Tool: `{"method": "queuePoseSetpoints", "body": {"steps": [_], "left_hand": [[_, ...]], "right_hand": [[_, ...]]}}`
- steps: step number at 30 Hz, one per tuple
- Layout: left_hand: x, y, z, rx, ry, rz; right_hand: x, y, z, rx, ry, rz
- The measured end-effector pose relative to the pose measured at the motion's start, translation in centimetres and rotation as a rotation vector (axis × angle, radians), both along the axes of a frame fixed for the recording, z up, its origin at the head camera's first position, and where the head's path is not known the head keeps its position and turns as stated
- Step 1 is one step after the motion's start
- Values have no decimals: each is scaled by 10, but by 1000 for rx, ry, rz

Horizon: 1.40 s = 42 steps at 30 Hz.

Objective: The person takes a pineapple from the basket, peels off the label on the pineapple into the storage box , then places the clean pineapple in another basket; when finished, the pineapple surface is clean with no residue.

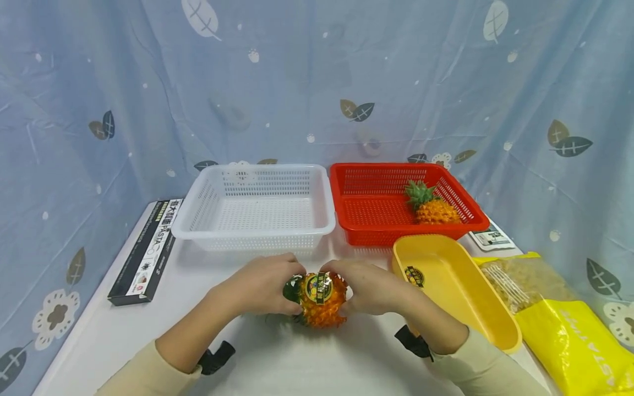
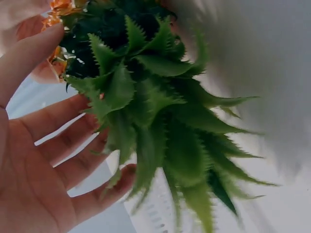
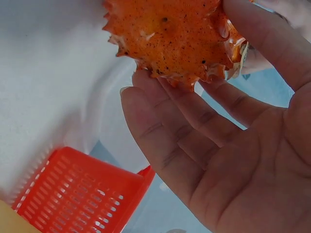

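Both hands hold an artificial pineapple (image 1: 322, 316) over the white table in the head view. Its body is orange and spiky, with a round black and yellow sticker (image 1: 319, 287) turned upward. My left hand (image 1: 264, 283) grips the end by the leaves, thumb on one side and fingers on the other. In the left wrist view its green leaves (image 2: 160, 121) spread out past the fingers. My right hand (image 1: 369, 286) holds the opposite end between thumb and fingers, and the bumpy orange base (image 3: 165, 39) shows in the right wrist view.
Behind the hands stand a white basket (image 1: 262, 237) and a red basket (image 1: 371, 236) with a second pineapple (image 1: 436, 212) in it. A yellow tray (image 1: 460, 291) and yellow pasta bag (image 1: 569, 335) lie to the right. A black pasta box (image 1: 146, 250) lies at left.
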<state>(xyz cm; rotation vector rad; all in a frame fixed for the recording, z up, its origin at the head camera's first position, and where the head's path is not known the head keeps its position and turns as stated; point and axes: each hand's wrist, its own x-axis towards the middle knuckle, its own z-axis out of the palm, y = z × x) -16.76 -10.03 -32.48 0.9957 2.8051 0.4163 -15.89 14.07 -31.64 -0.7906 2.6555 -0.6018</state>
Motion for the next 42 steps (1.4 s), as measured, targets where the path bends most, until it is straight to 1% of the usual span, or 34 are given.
{"method": "queuePoseSetpoints", "body": {"steps": [3,6,10,13,16,20,23,28,33,37,42], "left_hand": [[1,1,1,-13,0,0],[2,1,1,-3,-7,5],[2,2,0,12,-17,-1],[1,2,-1,17,-22,-7],[-1,4,-2,26,-33,-2],[-3,8,-4,43,-53,14],[-5,11,-5,52,-61,18],[-7,12,-5,55,-63,25],[-7,14,-5,53,-61,24],[-8,15,-4,46,-59,14],[-8,15,-3,31,-57,3]], "right_hand": [[1,-2,1,-2,-18,-6],[0,0,2,-26,-52,0],[-6,10,5,-115,-112,34],[-9,15,8,-180,-119,32],[-12,14,8,-212,-90,2],[-14,10,7,-223,-56,-55],[-14,6,6,-212,-29,-101],[-14,-2,6,-171,18,-149],[-15,-5,6,-151,20,-194],[-15,-6,6,-161,25,-210],[-16,-6,6,-187,57,-190]]}}
